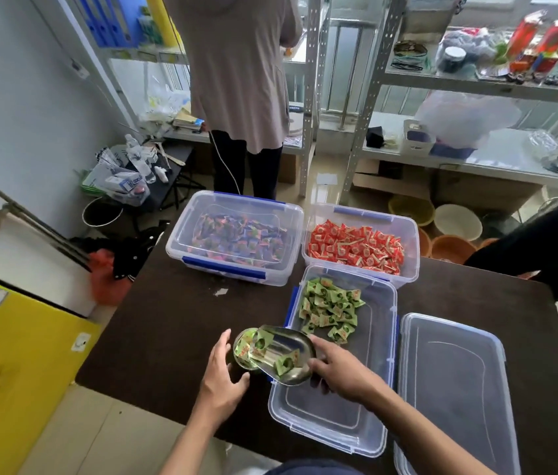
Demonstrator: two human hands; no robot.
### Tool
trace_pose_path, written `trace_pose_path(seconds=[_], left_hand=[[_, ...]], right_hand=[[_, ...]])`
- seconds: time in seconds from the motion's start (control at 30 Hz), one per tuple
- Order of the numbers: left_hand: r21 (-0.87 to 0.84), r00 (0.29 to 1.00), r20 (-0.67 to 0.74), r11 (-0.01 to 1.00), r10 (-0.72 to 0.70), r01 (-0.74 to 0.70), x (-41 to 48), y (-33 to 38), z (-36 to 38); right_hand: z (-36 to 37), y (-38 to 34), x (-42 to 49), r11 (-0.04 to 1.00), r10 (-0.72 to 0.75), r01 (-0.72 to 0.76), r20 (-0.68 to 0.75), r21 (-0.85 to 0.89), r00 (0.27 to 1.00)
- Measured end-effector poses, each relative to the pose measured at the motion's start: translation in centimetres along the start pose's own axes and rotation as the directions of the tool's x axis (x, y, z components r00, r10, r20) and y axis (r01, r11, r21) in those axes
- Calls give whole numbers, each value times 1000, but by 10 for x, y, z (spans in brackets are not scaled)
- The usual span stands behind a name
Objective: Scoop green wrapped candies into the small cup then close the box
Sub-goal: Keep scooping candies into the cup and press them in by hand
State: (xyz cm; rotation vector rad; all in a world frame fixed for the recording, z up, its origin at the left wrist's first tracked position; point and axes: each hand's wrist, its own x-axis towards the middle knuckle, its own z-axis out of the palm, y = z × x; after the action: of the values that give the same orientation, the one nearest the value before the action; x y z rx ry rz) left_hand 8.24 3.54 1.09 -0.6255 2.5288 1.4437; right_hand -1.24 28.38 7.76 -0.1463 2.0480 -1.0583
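A: Why is the scoop (287,358) tipped left?
B: To slide green candies (284,364) into the small cup (244,347); the left hand (221,375) curls its fingers round the cup to steady it; the right hand (342,371) grips the scoop's right end, fingers curled.
A: Room to move?
B: The cup sits just left of the box (332,426) rim; the lid (452,389) lies to the right; the table (168,330) shows to the left.
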Motion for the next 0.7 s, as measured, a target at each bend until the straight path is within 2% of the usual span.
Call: trace_pose_path(seconds=[0.1,0.2,0.37,0.43,0.5,0.7], left_hand=[[154,987,-83,980,141,-127,-11,10,5],[293,936,-104,910,335,-293,-17,22,11],[418,882,83,787,465,-454,-18,20,23],[432,880,122,774,459,-463,-18,12,26],[448,885,140,769,443,-456,-16,4,24],[587,873,174,664,456,-464,-9,-9,15]], right_hand=[[9,-25,13,979,9,-5,19,-201,1000],[18,-45,24,912,12,-18,-16,-409,1000],[21,-68,30,764,40,-37,-10,-644,999],[21,-73,29,738,12,-25,-24,-674,1000],[21,-77,26,757,-16,-16,-42,-653,999],[9,-84,-6,791,-41,-14,-76,-612,996]])
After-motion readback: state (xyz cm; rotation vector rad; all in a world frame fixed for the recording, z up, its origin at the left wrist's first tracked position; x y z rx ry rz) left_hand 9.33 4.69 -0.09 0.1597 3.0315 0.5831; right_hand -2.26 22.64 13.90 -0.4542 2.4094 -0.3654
